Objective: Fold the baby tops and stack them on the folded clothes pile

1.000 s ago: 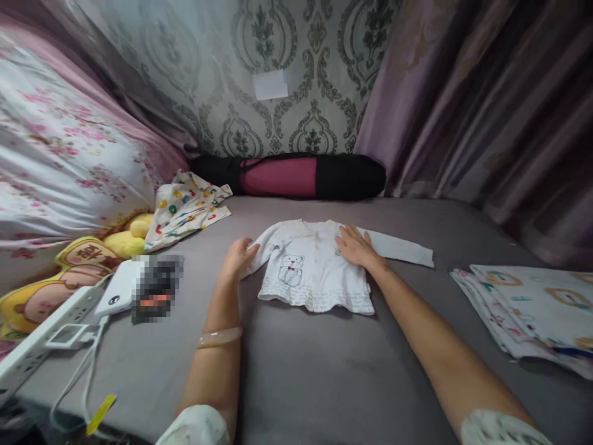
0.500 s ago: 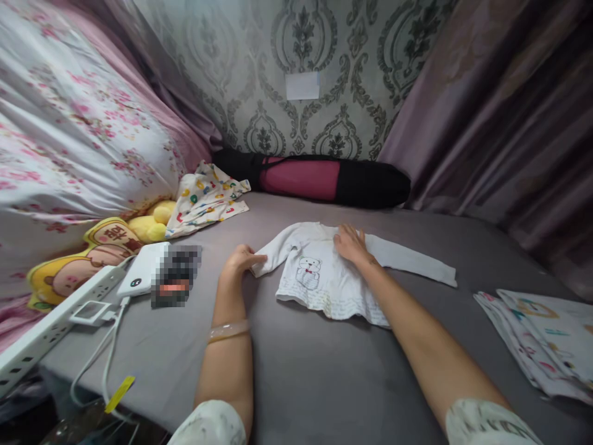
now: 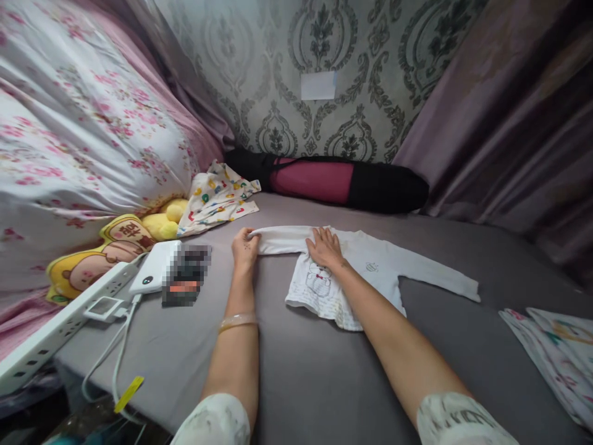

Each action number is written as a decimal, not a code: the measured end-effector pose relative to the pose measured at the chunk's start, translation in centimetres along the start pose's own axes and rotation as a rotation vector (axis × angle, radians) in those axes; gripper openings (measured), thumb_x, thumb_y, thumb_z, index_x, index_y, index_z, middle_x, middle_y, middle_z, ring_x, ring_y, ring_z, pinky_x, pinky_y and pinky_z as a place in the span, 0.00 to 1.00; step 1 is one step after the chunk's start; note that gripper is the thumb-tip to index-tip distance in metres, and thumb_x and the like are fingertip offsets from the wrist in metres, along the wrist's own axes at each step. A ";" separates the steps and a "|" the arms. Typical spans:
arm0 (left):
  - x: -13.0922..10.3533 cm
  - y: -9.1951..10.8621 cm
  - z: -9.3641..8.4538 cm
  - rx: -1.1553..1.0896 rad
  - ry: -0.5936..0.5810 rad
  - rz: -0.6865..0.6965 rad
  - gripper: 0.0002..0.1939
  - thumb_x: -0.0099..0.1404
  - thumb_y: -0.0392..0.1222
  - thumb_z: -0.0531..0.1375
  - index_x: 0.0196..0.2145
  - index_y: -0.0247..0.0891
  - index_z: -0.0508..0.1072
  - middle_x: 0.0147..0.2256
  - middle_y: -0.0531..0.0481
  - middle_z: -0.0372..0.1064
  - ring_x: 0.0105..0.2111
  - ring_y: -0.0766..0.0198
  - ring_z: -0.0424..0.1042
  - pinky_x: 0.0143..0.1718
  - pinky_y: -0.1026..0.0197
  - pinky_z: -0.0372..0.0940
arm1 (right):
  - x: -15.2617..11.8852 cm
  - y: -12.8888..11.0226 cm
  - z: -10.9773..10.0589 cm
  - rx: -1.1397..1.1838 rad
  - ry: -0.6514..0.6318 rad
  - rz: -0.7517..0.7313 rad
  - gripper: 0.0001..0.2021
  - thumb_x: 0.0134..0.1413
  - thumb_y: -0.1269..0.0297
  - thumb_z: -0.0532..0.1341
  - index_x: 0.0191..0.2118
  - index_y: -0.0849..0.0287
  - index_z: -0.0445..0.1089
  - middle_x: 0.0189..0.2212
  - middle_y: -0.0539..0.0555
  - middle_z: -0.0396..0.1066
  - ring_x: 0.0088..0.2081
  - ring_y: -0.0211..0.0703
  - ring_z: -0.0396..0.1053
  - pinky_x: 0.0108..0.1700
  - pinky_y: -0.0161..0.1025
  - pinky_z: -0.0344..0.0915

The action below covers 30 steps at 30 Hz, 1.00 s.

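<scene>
L hand [image 3: 245, 244] clamped on sleeve [image 3: 281, 240] of white shirt [image 3: 370, 267], R hand [image 3: 325, 247] spread flat on its front; shirt's on grey sheet [image 3: 306, 377]. Prob. straightening sleeve; next move needs it laid flat.

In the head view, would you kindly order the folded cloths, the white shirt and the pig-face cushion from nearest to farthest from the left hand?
1. White shirt: one sleeve is in the left hand.
2. Pig-face cushion: off to the hand's left.
3. Folded cloths: far right, at the picture's edge.
</scene>
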<state>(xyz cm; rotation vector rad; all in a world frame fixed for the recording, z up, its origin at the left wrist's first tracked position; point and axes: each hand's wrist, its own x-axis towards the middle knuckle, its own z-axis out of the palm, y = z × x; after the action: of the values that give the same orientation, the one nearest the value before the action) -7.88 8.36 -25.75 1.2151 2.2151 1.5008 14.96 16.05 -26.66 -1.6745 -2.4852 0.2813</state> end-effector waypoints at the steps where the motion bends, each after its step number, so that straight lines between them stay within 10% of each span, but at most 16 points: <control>1: 0.2 -0.2 0.3 0.019 0.028 0.003 0.11 0.55 0.43 0.58 0.36 0.38 0.73 0.32 0.48 0.72 0.37 0.58 0.70 0.41 0.60 0.63 | -0.1 -0.1 0.2 -0.013 0.011 0.001 0.32 0.66 0.48 0.39 0.69 0.61 0.45 0.69 0.60 0.42 0.69 0.55 0.35 0.66 0.53 0.33; 6: 1.1 -1.4 0.5 0.119 0.176 -0.065 0.21 0.57 0.42 0.59 0.48 0.36 0.69 0.45 0.41 0.70 0.46 0.54 0.69 0.51 0.54 0.61 | 0.0 -0.2 0.4 -0.060 0.014 0.007 0.33 0.65 0.46 0.39 0.69 0.58 0.46 0.69 0.59 0.42 0.68 0.55 0.36 0.66 0.54 0.34; 10: 1.2 -2.0 -0.8 0.287 0.266 -0.271 0.13 0.63 0.45 0.54 0.39 0.37 0.73 0.43 0.37 0.71 0.50 0.49 0.66 0.54 0.48 0.58 | 0.1 -0.2 0.6 -0.075 0.033 0.010 0.32 0.65 0.46 0.39 0.68 0.58 0.48 0.68 0.59 0.44 0.68 0.55 0.37 0.65 0.54 0.36; 20: 0.5 -2.0 -0.6 0.390 0.073 -0.329 0.19 0.52 0.60 0.61 0.26 0.40 0.75 0.46 0.33 0.69 0.53 0.33 0.59 0.51 0.37 0.53 | 0.1 -0.4 0.5 -0.077 0.048 0.014 0.32 0.65 0.47 0.39 0.68 0.58 0.48 0.68 0.59 0.44 0.68 0.54 0.38 0.65 0.53 0.36; 30: 0.5 -1.8 -0.4 0.322 -0.079 -0.245 0.14 0.54 0.54 0.59 0.31 0.43 0.75 0.38 0.39 0.72 0.51 0.36 0.61 0.49 0.39 0.52 | 0.1 -0.4 0.6 -0.080 0.028 0.021 0.32 0.65 0.47 0.38 0.68 0.58 0.47 0.69 0.58 0.43 0.68 0.54 0.37 0.65 0.53 0.35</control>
<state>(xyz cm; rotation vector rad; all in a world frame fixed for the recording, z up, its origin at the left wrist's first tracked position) -9.36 8.24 -26.95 1.0126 2.5102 1.0169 14.47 15.96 -27.17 -1.7232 -2.4907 0.1619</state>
